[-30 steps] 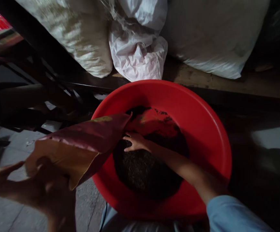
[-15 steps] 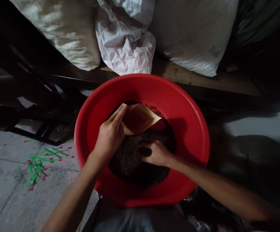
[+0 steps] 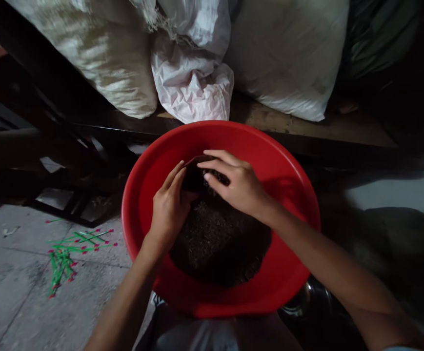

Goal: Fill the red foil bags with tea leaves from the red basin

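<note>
Clamping the fingers of the left hand [image 3: 170,204] on the left edge of the paper pouch [image 3: 194,166]. Keeping this pouch between both hands, just right of the left fingers and left of the right hand [image 3: 239,183], over the far left part of the dark loose material [image 3: 215,239] in the red basin [image 3: 292,190]. Showing dark grains between the right thumb and fingers, but leaving unclear any firm closing on them. Holding the right fingers at the far side of the pouch, with contact uncertain. Compared with half a second ago, bringing the right hand farther away and leftward, from the material to the pouch; no longer showing the pouch's pale inside, only a dark sliver and thin rim. Keeping the left hand nearly in place. Reaching in with the left forearm [image 3: 127,287] from the near left, pointing the fingers far and right. Slanting the right forearm [image 3: 329,263] in from the near right, curving the fingers leftward, turning the back of the hand upward.
</note>
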Motion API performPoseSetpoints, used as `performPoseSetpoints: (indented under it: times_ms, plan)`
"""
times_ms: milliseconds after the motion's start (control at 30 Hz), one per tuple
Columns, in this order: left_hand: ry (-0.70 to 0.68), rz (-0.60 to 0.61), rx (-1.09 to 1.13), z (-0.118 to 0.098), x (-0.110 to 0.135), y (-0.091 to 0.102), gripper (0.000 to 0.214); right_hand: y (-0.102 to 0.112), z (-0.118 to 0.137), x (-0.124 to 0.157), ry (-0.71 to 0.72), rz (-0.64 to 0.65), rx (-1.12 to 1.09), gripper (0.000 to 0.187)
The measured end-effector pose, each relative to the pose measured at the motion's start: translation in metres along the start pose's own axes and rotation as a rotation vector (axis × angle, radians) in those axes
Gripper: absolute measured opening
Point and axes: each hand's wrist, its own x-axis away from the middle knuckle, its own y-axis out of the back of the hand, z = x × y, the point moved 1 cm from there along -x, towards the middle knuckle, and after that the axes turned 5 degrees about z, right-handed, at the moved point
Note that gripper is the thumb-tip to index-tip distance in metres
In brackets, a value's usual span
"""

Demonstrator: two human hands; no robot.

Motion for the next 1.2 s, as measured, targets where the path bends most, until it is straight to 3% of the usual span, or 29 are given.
performPoseSetpoints:
  times_ms: [67, 133, 200, 233, 300, 400, 500, 600, 667, 767, 867, 967, 1033, 1133, 1200]
  plan:
    - [0.015, -0.022, -0.016, 0.005, -0.002, 0.004, 0.058, 0.008, -0.029, 0.013, -0.050, -0.164, 0.025, 0.026]
    - [0.027, -0.015, -0.019, 0.008, -0.003, 0.008, 0.059, 0.008, -0.074, 0.037, -0.247, -0.249, 0.120, 0.033]
    - [0.038, -0.001, -0.009, 0.010, -0.004, 0.012, 0.061, -0.008, -0.123, 0.071, -0.568, -0.105, 0.279, 0.043]
    - [0.046, 0.008, -0.003, 0.010, -0.004, 0.013, 0.061, -0.022, -0.144, 0.090, -0.707, 0.072, 0.352, 0.046]
    - [0.064, 0.021, 0.000, 0.010, -0.004, 0.016, 0.061, -0.057, -0.169, 0.127, -0.772, 0.231, 0.349, 0.042]
    - [0.076, 0.038, -0.008, 0.010, -0.004, 0.019, 0.061, -0.110, -0.173, 0.160, -0.793, 0.362, 0.328, 0.051]
    - [0.082, 0.005, -0.002, 0.013, -0.003, 0.021, 0.063, -0.147, -0.157, 0.158, -0.686, 0.558, 0.176, 0.061]
    - [0.094, -0.034, 0.003, 0.015, 0.001, 0.021, 0.064, -0.166, -0.134, 0.141, -0.473, 0.708, -0.105, 0.056]
    - [0.094, -0.024, 0.004, 0.015, 0.006, 0.020, 0.064, -0.170, -0.114, 0.134, -0.404, 0.790, -0.234, 0.064]
    - [0.074, 0.009, 0.004, 0.011, 0.013, 0.020, 0.065, -0.165, -0.082, 0.135, -0.393, 0.865, -0.233, 0.084]
    - [0.048, 0.030, -0.010, 0.004, 0.015, 0.019, 0.065, -0.152, -0.059, 0.139, -0.375, 0.857, -0.120, 0.064]
    - [0.006, 0.054, -0.004, -0.002, 0.013, 0.014, 0.064, -0.125, -0.044, 0.141, -0.372, 0.853, -0.117, 0.047]
    - [-0.022, 0.074, 0.020, -0.005, 0.011, 0.010, 0.064, -0.093, -0.032, 0.136, -0.351, 0.724, -0.229, 0.043]
    - [-0.050, 0.139, 0.064, -0.011, 0.010, 0.004, 0.070, -0.031, -0.009, 0.115, -0.272, 0.327, -0.377, 0.038]
    - [-0.063, 0.184, 0.090, -0.016, 0.010, 0.000, 0.077, 0.005, 0.005, 0.092, -0.218, 0.096, -0.331, 0.035]
